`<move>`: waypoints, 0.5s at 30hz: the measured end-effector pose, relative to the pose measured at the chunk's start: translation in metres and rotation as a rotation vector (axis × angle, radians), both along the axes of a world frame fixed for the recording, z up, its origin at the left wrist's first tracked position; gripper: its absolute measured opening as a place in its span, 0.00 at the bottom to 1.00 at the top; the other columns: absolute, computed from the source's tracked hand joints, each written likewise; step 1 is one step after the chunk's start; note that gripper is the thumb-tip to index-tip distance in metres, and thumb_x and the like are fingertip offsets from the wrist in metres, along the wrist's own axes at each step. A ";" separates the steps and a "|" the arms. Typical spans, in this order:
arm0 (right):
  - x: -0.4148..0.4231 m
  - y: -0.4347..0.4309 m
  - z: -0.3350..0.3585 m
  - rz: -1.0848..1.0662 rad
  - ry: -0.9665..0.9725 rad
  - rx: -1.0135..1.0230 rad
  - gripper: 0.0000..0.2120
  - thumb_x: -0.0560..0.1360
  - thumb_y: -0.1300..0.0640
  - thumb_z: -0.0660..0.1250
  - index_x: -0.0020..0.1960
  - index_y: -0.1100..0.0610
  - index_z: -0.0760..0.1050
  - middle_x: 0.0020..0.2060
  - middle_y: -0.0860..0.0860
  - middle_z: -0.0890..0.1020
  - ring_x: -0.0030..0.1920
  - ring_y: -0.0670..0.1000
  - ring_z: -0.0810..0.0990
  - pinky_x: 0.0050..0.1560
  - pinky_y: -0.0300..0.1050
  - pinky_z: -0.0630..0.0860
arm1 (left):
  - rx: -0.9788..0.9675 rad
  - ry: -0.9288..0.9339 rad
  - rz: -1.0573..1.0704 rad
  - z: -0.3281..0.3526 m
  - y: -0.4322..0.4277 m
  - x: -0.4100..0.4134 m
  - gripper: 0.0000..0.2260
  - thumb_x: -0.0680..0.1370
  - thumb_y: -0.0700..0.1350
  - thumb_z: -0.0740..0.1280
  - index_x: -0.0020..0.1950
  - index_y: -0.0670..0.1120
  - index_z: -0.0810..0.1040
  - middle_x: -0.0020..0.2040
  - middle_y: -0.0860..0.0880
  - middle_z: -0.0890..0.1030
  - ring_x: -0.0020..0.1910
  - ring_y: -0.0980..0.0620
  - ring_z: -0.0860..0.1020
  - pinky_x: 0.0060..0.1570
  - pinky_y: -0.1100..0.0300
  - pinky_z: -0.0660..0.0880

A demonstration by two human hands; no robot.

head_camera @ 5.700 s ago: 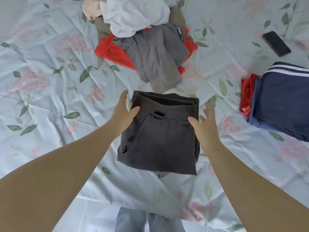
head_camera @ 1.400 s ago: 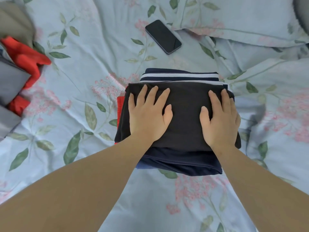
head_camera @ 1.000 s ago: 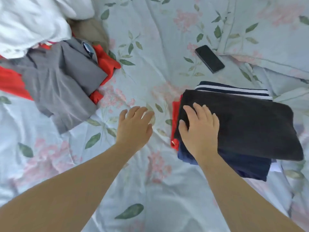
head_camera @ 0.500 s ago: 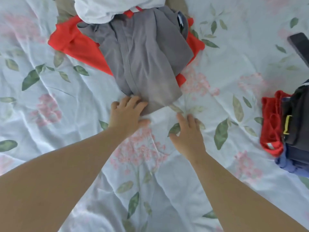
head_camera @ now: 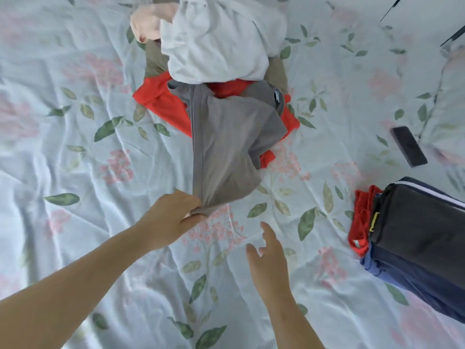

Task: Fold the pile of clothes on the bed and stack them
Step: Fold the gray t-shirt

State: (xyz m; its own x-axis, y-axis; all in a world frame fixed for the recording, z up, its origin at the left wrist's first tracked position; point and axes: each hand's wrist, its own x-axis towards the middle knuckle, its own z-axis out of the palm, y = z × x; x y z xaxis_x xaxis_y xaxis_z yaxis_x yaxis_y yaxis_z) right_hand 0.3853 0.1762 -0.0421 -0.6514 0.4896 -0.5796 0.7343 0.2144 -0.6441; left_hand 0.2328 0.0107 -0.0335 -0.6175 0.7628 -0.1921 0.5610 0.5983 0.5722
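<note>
My left hand (head_camera: 171, 217) pinches the near corner of a grey garment (head_camera: 226, 147) that trails back to the unfolded pile. That pile holds a red garment (head_camera: 163, 104), a white one (head_camera: 216, 44), a pink one (head_camera: 148, 21) and an olive one (head_camera: 153, 64). My right hand (head_camera: 269, 258) hovers above the sheet to the right of the left hand, fingers relaxed, holding nothing. At the right edge stands the folded stack (head_camera: 417, 238): a black item on top, navy and blue ones below, a red one at its left side.
A black phone (head_camera: 408, 146) lies on the floral bedsheet (head_camera: 75, 159) beyond the stack. A pillow (head_camera: 450, 102) in the same print sits at the far right.
My left hand has closed on the grey garment's corner and drawn it toward me, stretching the cloth. My right hand has pulled back from the garment.
</note>
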 end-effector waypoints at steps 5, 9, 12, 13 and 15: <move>0.017 -0.035 0.065 0.147 0.180 -0.013 0.33 0.77 0.54 0.65 0.68 0.31 0.47 0.68 0.39 0.59 0.72 0.46 0.60 0.69 0.43 0.63 | 0.064 -0.164 0.052 0.091 -0.022 0.072 0.20 0.74 0.63 0.52 0.40 0.48 0.70 0.37 0.52 0.72 0.39 0.56 0.71 0.43 0.66 0.67; 0.030 -0.045 0.105 0.222 0.218 0.078 0.28 0.77 0.50 0.65 0.73 0.39 0.57 0.75 0.44 0.54 0.74 0.47 0.55 0.67 0.43 0.60 | 0.229 -0.360 0.191 0.157 -0.022 0.110 0.09 0.80 0.48 0.62 0.41 0.48 0.73 0.36 0.59 0.73 0.36 0.62 0.71 0.39 0.70 0.66; 0.036 -0.045 0.135 0.214 0.370 0.146 0.10 0.79 0.51 0.60 0.56 0.48 0.77 0.65 0.44 0.70 0.66 0.50 0.69 0.58 0.40 0.67 | 0.384 -0.428 0.339 0.194 -0.023 0.127 0.09 0.80 0.43 0.62 0.40 0.50 0.74 0.33 0.60 0.76 0.35 0.63 0.73 0.40 0.71 0.68; 0.038 -0.044 0.143 0.204 0.440 0.146 0.09 0.78 0.51 0.58 0.48 0.48 0.77 0.57 0.42 0.75 0.60 0.49 0.73 0.53 0.40 0.69 | 0.456 -0.443 0.429 0.202 -0.025 0.130 0.09 0.80 0.41 0.62 0.42 0.48 0.75 0.33 0.59 0.77 0.35 0.63 0.74 0.41 0.71 0.69; 0.043 -0.042 0.165 0.203 0.496 0.096 0.09 0.77 0.51 0.55 0.43 0.43 0.72 0.44 0.40 0.77 0.48 0.43 0.76 0.47 0.38 0.70 | 0.612 -0.475 0.606 0.212 -0.031 0.134 0.08 0.81 0.41 0.61 0.45 0.41 0.76 0.37 0.52 0.77 0.39 0.56 0.74 0.44 0.63 0.70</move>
